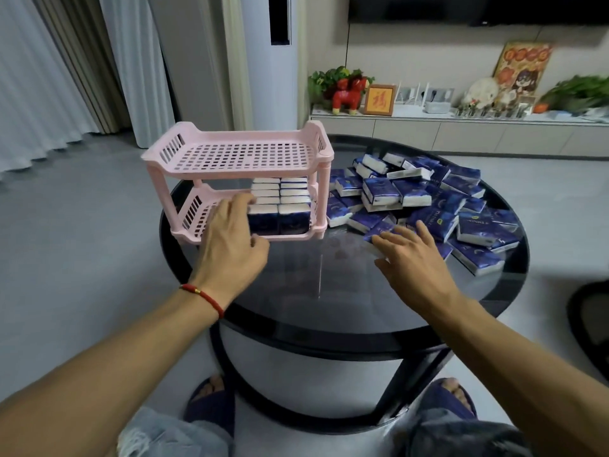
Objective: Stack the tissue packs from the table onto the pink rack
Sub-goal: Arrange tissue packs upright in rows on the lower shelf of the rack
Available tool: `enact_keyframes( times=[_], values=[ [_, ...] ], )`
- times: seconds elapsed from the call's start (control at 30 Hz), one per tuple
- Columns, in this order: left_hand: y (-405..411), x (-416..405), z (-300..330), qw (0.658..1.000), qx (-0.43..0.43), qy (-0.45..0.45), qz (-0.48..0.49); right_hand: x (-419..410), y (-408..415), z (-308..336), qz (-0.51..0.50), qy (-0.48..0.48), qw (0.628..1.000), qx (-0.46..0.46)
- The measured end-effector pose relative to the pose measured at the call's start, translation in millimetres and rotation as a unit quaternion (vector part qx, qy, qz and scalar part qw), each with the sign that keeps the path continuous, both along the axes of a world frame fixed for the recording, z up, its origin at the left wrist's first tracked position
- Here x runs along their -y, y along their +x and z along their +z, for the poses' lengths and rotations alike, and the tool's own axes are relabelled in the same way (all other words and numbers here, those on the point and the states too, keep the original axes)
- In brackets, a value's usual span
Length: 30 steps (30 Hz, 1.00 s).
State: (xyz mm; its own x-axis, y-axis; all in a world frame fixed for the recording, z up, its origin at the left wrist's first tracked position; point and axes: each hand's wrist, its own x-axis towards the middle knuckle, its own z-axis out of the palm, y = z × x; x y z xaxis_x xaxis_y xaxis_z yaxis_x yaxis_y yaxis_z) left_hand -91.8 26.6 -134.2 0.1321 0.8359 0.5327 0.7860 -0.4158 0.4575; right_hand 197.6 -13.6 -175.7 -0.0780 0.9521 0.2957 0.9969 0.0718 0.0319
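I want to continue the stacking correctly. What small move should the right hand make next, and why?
Probably close the right hand on the nearest loose tissue pack under its fingertips. The lower shelf has free space left of the stacked packs, where the left hand rests.

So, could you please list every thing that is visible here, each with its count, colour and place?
rack: one, pink, two tiers, left part of the table
stacked tissue packs: two columns, blue and white, lower tier, right side
loose tissue packs: many, blue and white, heaped right of the rack
table: one, round, dark glass
cabinet: one, pale, by the far wall, bearing ornaments
bracelet: one, red, left wrist
left hand: touching the stacked packs
right hand: fingers spread over the nearest loose packs
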Motion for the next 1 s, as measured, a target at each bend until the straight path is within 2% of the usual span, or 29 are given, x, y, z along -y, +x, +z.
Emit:
enact_keyframes(
  times=[0.07,0.17,0.27,0.33,0.37,0.4,0.43,0.47,0.53,0.63,0.73,0.83,0.9,1.0],
  values=[
    [16,11,-5,0.998,-0.020,0.012,-0.065,1,-6,-1,0.032,0.044,0.998,0.008],
    [46,31,-12,0.989,-0.010,-0.083,-0.119,3,-21,3,0.059,0.074,0.995,0.016],
    [69,31,-20,0.962,0.100,-0.242,-0.079,8,-36,12,0.056,0.118,0.985,-0.112],
    [80,29,-18,0.905,0.252,-0.330,-0.091,16,-45,18,0.057,0.150,0.965,-0.206],
    [84,28,-18,0.861,0.338,-0.363,-0.115,21,-49,20,0.060,0.152,0.955,-0.247],
    [87,30,-15,0.817,0.403,-0.388,-0.138,27,-53,22,0.065,0.139,0.946,-0.286],
    [88,32,-13,0.793,0.430,-0.402,-0.155,31,-56,24,0.072,0.114,0.938,-0.318],
    [87,32,-13,0.794,0.425,-0.402,-0.166,34,-57,26,0.084,0.086,0.932,-0.342],
    [85,29,-18,0.819,0.390,-0.386,-0.168,36,-54,29,0.102,0.036,0.926,-0.362],
    [81,22,-23,0.857,0.344,-0.359,-0.136,27,-34,28,0.060,0.058,0.940,-0.329],
    [80,22,-21,0.856,0.361,-0.351,-0.117,13,2,26,-0.065,0.060,0.974,-0.210],
    [79,22,-21,0.847,0.389,-0.346,-0.103,11,33,22,-0.162,-0.011,0.984,-0.074],
    [77,20,-21,0.845,0.397,-0.345,-0.100,15,40,21,-0.175,-0.044,0.982,-0.058],
    [75,21,-18,0.836,0.409,-0.348,-0.114,17,38,24,-0.155,-0.076,0.982,-0.083]
  ],
)
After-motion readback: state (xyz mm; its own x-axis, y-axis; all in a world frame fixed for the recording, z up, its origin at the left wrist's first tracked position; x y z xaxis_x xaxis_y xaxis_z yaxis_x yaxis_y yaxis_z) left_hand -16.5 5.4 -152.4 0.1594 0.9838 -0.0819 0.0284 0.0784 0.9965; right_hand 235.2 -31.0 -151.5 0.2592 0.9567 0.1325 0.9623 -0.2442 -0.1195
